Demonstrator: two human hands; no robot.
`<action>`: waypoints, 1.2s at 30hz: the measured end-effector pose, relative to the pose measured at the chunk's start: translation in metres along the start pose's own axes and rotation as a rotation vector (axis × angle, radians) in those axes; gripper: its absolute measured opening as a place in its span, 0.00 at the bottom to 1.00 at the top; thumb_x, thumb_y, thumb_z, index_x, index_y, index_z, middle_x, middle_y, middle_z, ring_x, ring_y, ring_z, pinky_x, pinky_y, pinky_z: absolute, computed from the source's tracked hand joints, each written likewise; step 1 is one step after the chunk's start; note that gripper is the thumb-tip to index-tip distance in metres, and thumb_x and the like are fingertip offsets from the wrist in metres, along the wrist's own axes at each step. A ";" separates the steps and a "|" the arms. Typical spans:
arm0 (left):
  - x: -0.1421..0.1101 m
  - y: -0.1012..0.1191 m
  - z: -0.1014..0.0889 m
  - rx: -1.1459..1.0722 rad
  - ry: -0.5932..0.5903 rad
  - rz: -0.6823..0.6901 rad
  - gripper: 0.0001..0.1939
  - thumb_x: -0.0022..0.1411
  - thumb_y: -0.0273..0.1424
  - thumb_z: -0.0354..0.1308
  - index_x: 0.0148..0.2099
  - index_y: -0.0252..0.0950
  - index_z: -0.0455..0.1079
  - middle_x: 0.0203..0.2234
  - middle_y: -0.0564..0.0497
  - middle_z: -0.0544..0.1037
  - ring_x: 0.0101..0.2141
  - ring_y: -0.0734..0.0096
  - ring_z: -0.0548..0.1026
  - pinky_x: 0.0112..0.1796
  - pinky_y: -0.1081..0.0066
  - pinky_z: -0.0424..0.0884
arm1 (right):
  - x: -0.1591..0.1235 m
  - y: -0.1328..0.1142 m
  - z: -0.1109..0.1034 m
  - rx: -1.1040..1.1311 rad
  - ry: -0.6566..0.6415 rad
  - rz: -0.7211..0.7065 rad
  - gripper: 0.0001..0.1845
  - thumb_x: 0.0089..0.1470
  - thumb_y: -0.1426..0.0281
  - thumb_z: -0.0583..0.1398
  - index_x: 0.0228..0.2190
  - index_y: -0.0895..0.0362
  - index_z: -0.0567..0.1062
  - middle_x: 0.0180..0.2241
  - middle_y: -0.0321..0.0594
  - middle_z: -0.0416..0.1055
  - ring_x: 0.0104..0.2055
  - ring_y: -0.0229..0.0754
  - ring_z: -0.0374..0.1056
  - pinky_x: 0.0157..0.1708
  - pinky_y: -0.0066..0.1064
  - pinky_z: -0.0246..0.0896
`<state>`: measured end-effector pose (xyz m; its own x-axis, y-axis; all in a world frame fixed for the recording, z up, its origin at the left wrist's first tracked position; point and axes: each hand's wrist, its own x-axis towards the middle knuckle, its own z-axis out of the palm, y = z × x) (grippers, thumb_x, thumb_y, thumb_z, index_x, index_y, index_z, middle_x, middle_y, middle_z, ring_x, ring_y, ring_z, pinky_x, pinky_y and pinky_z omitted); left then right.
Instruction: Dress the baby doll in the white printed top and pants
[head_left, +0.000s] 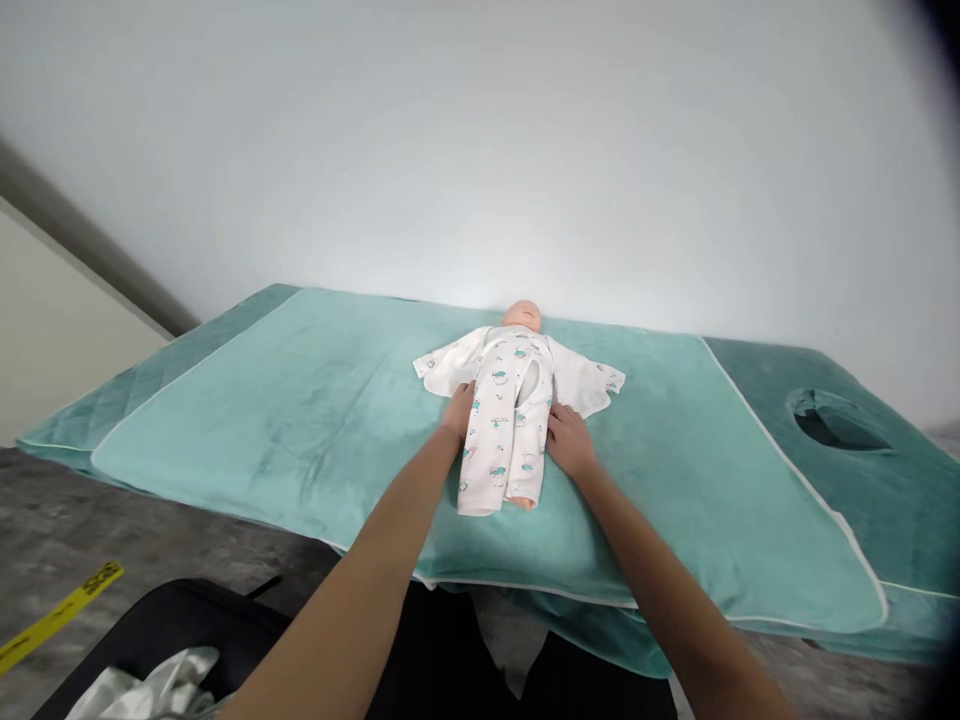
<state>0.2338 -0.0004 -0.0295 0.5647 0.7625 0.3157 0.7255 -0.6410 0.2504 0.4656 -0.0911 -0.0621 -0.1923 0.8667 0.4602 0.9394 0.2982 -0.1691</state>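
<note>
A baby doll (523,315) lies on its back on the massage table, its head toward the wall. It has on a white printed baby top (459,362) with the sleeves spread out. White baby pants (491,440) with teal prints cover its legs and belly, with an opening at the crotch; one foot shows a little at the hem. My left hand (459,408) is closed at the left side of the pants, its fingers partly hidden by the cloth. On the opposite side, my right hand (570,438) has its curled fingers on the pants' edge.
A teal sheet (247,400) covers the massage table, which has a face hole (836,425) at the right. Behind it stands a white wall (480,150). A black chair (187,620) with a crumpled cloth (161,685) is at the lower left, near yellow floor tape (60,618).
</note>
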 end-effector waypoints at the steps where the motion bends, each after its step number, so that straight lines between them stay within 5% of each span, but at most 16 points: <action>1: -0.002 0.002 -0.003 0.027 -0.014 -0.011 0.06 0.63 0.28 0.55 0.41 0.35 0.72 0.41 0.42 0.78 0.46 0.54 0.72 0.50 0.58 0.66 | 0.000 0.000 0.000 -0.010 0.013 0.005 0.13 0.59 0.77 0.55 0.35 0.56 0.79 0.41 0.45 0.72 0.43 0.47 0.62 0.41 0.36 0.54; 10: -0.032 0.007 -0.019 0.182 -0.067 -0.057 0.10 0.69 0.29 0.50 0.42 0.34 0.73 0.42 0.39 0.76 0.45 0.54 0.70 0.48 0.55 0.65 | -0.003 0.009 0.002 -0.013 0.094 0.046 0.12 0.56 0.81 0.55 0.36 0.57 0.77 0.41 0.44 0.72 0.44 0.47 0.60 0.41 0.37 0.51; 19: -0.062 -0.008 -0.016 0.223 -0.124 -0.003 0.13 0.67 0.30 0.50 0.43 0.38 0.76 0.43 0.40 0.76 0.48 0.53 0.71 0.48 0.55 0.66 | -0.015 0.007 -0.004 0.057 0.102 -0.111 0.14 0.56 0.80 0.56 0.30 0.54 0.79 0.37 0.41 0.74 0.44 0.46 0.62 0.44 0.39 0.54; 25: -0.054 -0.016 -0.002 0.132 -0.113 0.228 0.15 0.60 0.35 0.57 0.49 0.42 0.77 0.55 0.44 0.75 0.62 0.49 0.63 0.65 0.48 0.50 | -0.006 -0.007 -0.012 0.089 0.054 -0.231 0.16 0.57 0.75 0.57 0.45 0.57 0.79 0.48 0.49 0.75 0.55 0.52 0.63 0.59 0.46 0.55; 29: -0.043 -0.009 0.001 -0.010 -0.172 0.338 0.14 0.60 0.36 0.58 0.48 0.43 0.77 0.52 0.48 0.79 0.62 0.52 0.65 0.66 0.53 0.54 | -0.001 -0.006 -0.001 0.159 0.004 -0.289 0.19 0.56 0.74 0.58 0.49 0.59 0.78 0.51 0.51 0.76 0.59 0.52 0.65 0.66 0.50 0.49; 33: -0.044 0.004 -0.008 -0.083 -0.209 0.193 0.14 0.61 0.34 0.57 0.48 0.42 0.77 0.46 0.48 0.82 0.55 0.56 0.73 0.60 0.60 0.64 | -0.003 -0.002 0.013 0.279 -0.006 -0.245 0.17 0.52 0.78 0.58 0.40 0.54 0.81 0.46 0.44 0.79 0.55 0.49 0.70 0.66 0.53 0.48; 36: -0.048 0.004 -0.017 -0.055 -0.137 0.007 0.15 0.60 0.32 0.57 0.48 0.44 0.75 0.43 0.48 0.81 0.50 0.55 0.75 0.55 0.59 0.70 | -0.010 0.004 0.018 0.398 -0.005 -0.172 0.15 0.51 0.78 0.57 0.33 0.51 0.82 0.37 0.39 0.80 0.47 0.47 0.73 0.59 0.48 0.59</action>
<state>0.2032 -0.0410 -0.0282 0.6206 0.7607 0.1902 0.7010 -0.6470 0.2999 0.4657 -0.0910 -0.0829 -0.3391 0.7924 0.5071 0.7107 0.5689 -0.4138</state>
